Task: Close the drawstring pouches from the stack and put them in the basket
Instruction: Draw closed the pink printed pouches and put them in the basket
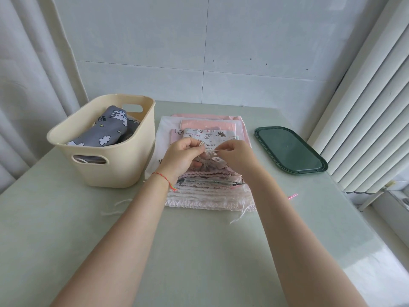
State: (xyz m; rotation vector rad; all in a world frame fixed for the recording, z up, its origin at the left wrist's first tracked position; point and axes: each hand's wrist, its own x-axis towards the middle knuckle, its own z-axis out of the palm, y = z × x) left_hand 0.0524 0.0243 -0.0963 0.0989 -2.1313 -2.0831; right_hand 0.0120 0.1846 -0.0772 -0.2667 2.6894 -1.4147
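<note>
This looks like a room in a home, set up as a small sorting corner. A pale green bench stands against a wall of large white tiles, with white curtains hanging at the left and pleated ones by a window sill at the right. Household things lie on it: a cream plastic basket, a dark green lid and a stack of printed fabric pouches.

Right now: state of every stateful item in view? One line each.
Left hand: pinching a drawstring.
Right hand: pinching the other drawstring.
Top pouch: mouth gathered, on the stack.
Stack: flat on the table.
Basket: upright, holds a grey printed pouch.
Green lid: flat on the table, apart from the stack.
</note>
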